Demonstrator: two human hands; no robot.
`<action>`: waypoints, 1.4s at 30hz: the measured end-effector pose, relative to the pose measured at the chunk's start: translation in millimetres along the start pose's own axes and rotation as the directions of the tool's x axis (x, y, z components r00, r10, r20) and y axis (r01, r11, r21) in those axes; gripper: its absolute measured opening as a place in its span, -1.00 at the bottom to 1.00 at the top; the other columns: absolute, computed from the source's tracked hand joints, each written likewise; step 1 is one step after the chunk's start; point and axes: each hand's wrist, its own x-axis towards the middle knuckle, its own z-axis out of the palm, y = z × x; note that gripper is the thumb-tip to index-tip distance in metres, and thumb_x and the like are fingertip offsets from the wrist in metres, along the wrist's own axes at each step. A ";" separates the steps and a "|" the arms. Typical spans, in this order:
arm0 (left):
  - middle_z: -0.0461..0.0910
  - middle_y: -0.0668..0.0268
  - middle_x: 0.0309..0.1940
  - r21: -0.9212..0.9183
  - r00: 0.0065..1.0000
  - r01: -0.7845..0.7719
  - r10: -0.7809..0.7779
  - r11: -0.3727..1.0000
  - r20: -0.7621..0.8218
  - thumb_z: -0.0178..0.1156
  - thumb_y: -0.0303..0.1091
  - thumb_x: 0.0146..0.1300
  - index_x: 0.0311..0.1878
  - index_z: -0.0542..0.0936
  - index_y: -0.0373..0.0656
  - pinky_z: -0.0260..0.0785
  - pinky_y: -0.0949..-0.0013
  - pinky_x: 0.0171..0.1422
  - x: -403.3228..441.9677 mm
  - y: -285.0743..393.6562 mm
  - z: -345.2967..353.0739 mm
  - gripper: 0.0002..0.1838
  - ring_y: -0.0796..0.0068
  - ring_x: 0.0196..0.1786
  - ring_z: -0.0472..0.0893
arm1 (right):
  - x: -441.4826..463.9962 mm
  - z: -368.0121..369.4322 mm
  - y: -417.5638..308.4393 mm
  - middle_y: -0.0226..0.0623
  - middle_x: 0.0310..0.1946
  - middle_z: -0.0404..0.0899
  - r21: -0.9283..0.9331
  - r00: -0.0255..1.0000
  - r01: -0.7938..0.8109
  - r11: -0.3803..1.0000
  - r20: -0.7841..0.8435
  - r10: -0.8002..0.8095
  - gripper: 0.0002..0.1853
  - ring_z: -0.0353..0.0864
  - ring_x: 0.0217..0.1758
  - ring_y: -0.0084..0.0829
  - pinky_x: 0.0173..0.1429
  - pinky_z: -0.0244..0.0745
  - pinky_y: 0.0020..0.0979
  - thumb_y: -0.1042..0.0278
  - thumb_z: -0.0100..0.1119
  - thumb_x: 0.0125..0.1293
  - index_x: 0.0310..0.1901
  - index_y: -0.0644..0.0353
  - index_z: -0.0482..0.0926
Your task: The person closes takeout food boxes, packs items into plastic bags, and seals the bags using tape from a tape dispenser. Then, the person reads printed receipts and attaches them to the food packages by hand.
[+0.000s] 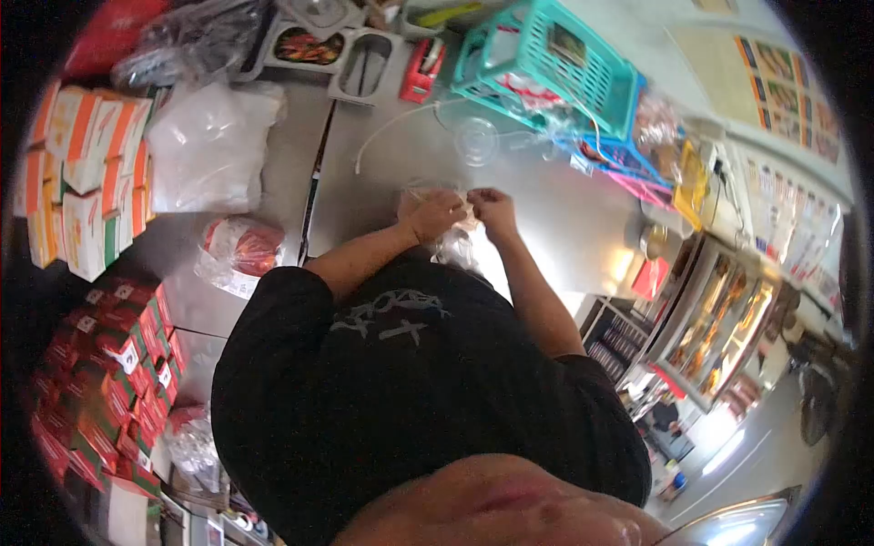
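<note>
Both hands are together over the steel counter, close to my body. My left hand [437, 217] is bent over a clear plastic bag [455, 247], its fingers curled on the top of it. My right hand [492, 211] is beside it, thumb and fingers pinched at the bag's upper edge. Something pinkish-brown [410, 202] shows by the left hand; whether it lies inside the bag I cannot tell. A clear round plastic lid [476, 141] lies just beyond the hands, near a thin white cord [387, 132].
Teal baskets [583, 68] stand at the back right. Metal pans [364, 68], one with food, and a red box [422, 71] line the back. Plastic bags [214, 146], a bagged red item [244, 247] and stacked boxes [100, 173] occupy the left. A lit food cabinet [719, 318] stands right.
</note>
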 end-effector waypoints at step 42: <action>0.69 -0.08 -0.36 0.479 0.914 0.342 -0.404 0.808 0.028 0.41 0.01 0.07 -0.31 0.76 -0.21 0.57 -0.06 -0.05 90.0 52.1 -48.8 -0.59 -0.17 -0.23 0.70 | -6.9 -18.5 81.4 0.15 -0.06 0.62 -0.465 0.711 0.609 0.643 -0.041 -0.702 -0.63 0.62 0.05 0.13 0.15 0.57 -0.05 0.50 0.20 0.25 0.11 0.33 0.56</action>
